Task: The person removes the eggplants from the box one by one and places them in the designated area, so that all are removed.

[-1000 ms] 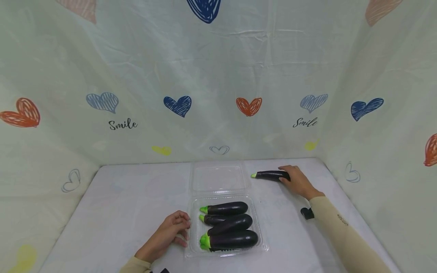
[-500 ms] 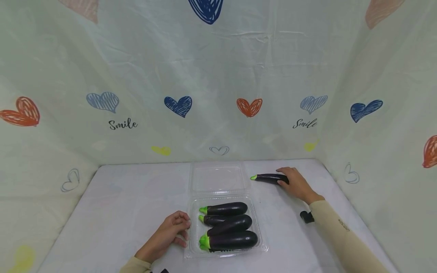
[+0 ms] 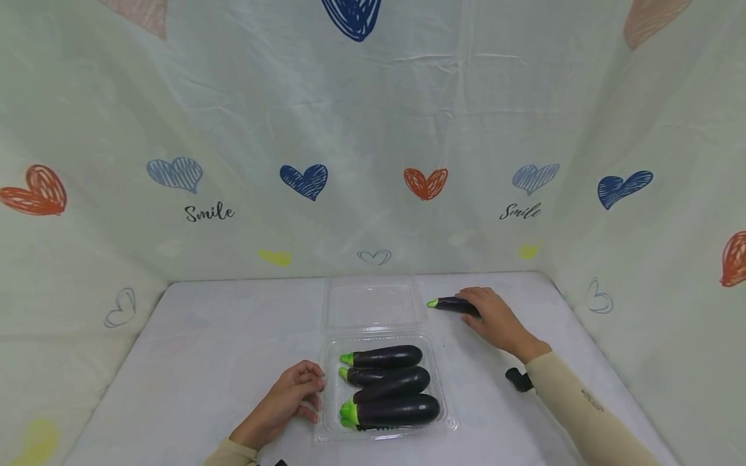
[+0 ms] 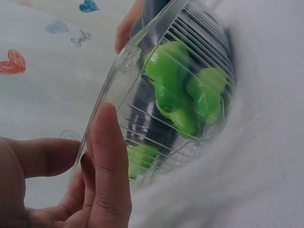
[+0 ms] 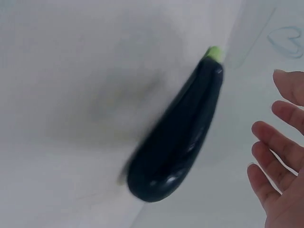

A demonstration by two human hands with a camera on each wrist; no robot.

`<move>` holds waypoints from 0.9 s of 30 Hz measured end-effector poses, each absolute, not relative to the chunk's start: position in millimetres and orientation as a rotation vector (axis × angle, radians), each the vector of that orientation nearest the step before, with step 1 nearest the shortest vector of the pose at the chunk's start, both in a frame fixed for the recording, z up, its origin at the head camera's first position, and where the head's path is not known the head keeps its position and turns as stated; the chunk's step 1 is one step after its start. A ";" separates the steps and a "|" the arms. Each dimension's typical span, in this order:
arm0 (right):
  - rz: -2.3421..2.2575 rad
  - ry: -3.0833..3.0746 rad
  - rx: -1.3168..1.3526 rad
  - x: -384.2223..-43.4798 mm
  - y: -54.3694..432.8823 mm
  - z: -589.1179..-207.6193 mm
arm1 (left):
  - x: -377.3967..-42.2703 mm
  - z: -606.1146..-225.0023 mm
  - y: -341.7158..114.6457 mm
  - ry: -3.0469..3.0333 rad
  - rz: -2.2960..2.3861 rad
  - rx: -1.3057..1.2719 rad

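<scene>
A clear plastic clamshell container point(image 3: 384, 435) stands at the table's front middle, holding several dark purple eggplants point(image 3: 397, 410) with green stems. My left hand point(image 3: 289, 395) pinches its left rim between thumb and fingers; in the left wrist view, green stems point(image 4: 168, 66) show through the ribbed wall. Farther back on the right, a single eggplant point(image 3: 450, 304) lies on the table, stem pointing left. My right hand point(image 3: 494, 321) is over its thick end and partly hides it. The right wrist view shows these fingers point(image 5: 273, 137) loosely spread, apart from the eggplant.
The container's lid point(image 3: 373, 304) lies folded back, away from me. A white cloth covers the table point(image 3: 233, 349). Behind it hangs a pale curtain point(image 3: 361, 116) printed with hearts. A black wrist camera point(image 3: 519, 380) sits below my right wrist.
My right hand has moved left along the single eggplant, covering more of it. That eggplant has shifted very slightly left and down in view. My left hand and the container have stayed put.
</scene>
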State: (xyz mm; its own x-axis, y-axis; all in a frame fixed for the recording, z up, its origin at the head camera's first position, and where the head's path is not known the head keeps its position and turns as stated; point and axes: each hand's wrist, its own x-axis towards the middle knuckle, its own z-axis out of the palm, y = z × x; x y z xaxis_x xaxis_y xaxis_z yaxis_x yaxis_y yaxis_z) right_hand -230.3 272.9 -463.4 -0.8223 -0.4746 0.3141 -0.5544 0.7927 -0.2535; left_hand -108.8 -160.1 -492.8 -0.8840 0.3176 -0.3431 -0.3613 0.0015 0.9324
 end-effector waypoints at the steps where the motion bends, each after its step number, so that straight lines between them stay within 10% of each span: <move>1: 0.488 -2.730 0.822 -227.2 269.3 -461.5 | -108.7 -493.0 -160.0 1.823 1.933 -0.047; 27: 0.435 -2.653 1.243 -150.7 193.8 -436.2 | -108.5 -495.5 -162.7 1.820 1.931 -0.023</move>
